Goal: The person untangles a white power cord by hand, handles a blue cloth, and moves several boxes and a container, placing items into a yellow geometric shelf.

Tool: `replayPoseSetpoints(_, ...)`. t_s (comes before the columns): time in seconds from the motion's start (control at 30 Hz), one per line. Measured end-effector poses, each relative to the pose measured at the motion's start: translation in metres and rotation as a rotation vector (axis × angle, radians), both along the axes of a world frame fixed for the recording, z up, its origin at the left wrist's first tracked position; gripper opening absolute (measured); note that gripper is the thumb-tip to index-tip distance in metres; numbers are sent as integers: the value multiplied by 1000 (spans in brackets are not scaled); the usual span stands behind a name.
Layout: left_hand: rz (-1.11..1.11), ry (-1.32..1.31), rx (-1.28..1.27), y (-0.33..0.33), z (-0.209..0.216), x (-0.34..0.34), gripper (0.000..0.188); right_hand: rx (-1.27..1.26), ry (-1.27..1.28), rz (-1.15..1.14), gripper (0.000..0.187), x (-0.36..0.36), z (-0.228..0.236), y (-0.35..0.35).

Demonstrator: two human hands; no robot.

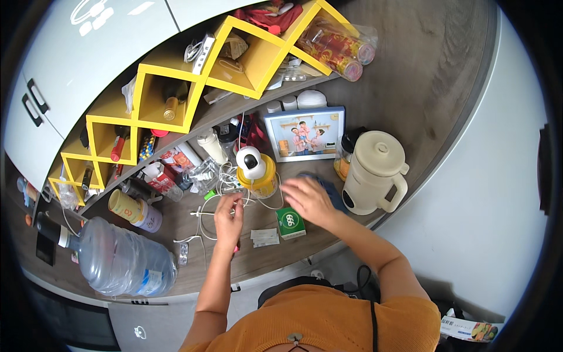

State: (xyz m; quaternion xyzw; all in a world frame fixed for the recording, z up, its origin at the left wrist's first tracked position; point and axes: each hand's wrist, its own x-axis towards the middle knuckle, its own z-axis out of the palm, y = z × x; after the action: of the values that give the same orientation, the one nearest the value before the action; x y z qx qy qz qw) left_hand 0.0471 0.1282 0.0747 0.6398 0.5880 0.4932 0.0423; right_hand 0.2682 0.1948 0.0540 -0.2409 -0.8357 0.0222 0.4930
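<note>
A tangle of white cables (pixel 202 226) lies on the wooden counter beside a white camera (pixel 251 163) that stands on a yellow round tin (pixel 265 185). My left hand (pixel 228 220) is over the cables with its fingers curled inward; whether a cable is between the fingertips is hidden. To the right, my right hand (pixel 309 201) reaches in with fingers stretched apart, holding nothing, just above a small green box (pixel 290 223) and close to the tin. Flat white packets (pixel 264 237) lie left of the box.
A cream jug (pixel 375 170) and a framed photo (pixel 305 135) stand at the right and back. A large water bottle (pixel 126 258) lies at the left, near two stacked cups (pixel 135 211). Yellow zigzag shelves (pixel 196 76) overhang the counter's back, filled with bottles and small goods.
</note>
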Motion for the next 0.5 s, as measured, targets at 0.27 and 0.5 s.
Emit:
replayPoseSetpoints(0.27, 0, 142, 274, 64, 78, 9, 16, 158, 204, -125, 19, -40, 138, 89)
replayPoseSetpoints(0.5, -2, 135, 337, 84, 86, 0, 17, 10, -82, -395, 17, -103, 200, 139)
